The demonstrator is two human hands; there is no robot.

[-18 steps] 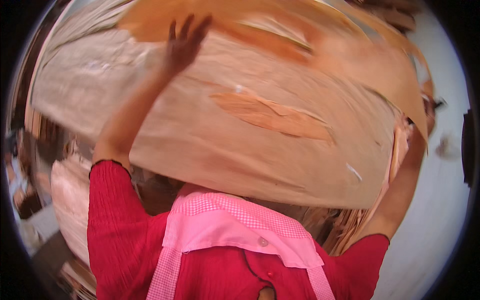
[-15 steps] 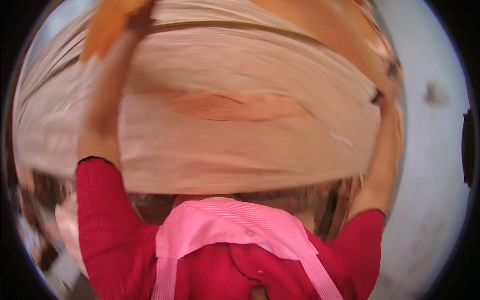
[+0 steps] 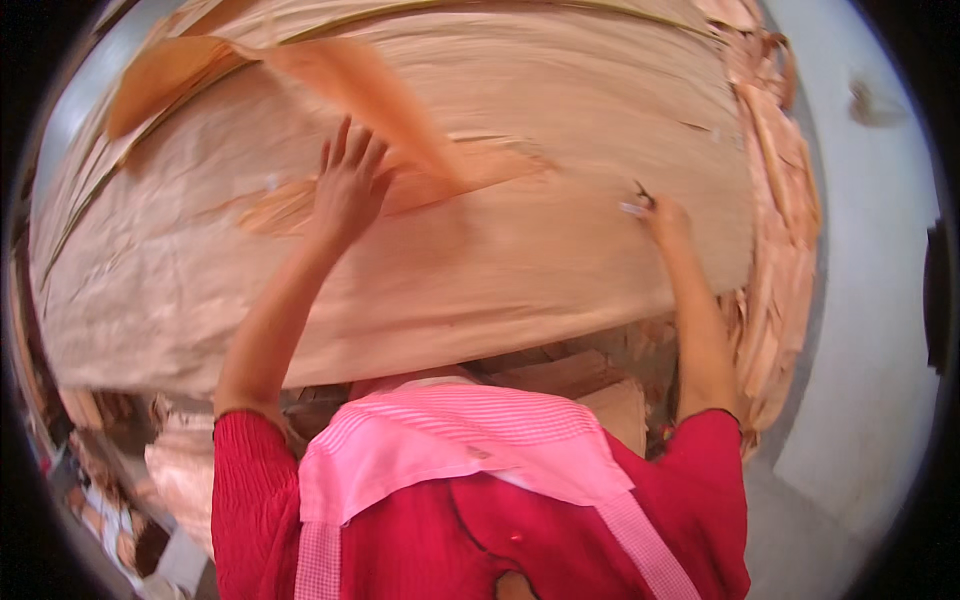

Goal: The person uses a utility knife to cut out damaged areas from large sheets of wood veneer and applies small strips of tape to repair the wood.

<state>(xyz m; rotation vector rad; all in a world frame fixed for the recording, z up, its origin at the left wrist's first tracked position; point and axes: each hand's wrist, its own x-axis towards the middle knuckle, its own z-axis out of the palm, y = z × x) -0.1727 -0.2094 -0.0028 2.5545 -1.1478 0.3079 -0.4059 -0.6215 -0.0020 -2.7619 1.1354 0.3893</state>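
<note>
A broad stack of pale, wrinkled veneer-like sheets [image 3: 560, 260] fills the view before me. Over its left and middle part a loose orange sheet [image 3: 370, 90] curls in the air, blurred, above a flat orange patch [image 3: 275, 210]. My left hand [image 3: 350, 175] is at this orange sheet with fingers spread; whether they touch it is unclear. My right hand [image 3: 662, 218], at the middle right of the stack, is closed on a small dark tool [image 3: 643, 192], perhaps scissors or a blade, with a pale bit beside it.
Torn, crumpled sheet edges [image 3: 775, 230] line the stack's right side, beside a pale wall or floor surface [image 3: 850, 300]. More piled sheets [image 3: 180, 470] lie below the stack at lower left, with blurred pale clutter [image 3: 130, 520] further left.
The orange sheet at the top has swung down and left, now curled. My left hand has come down toward the middle. My right hand has moved inward from the right edge with the tool.
</note>
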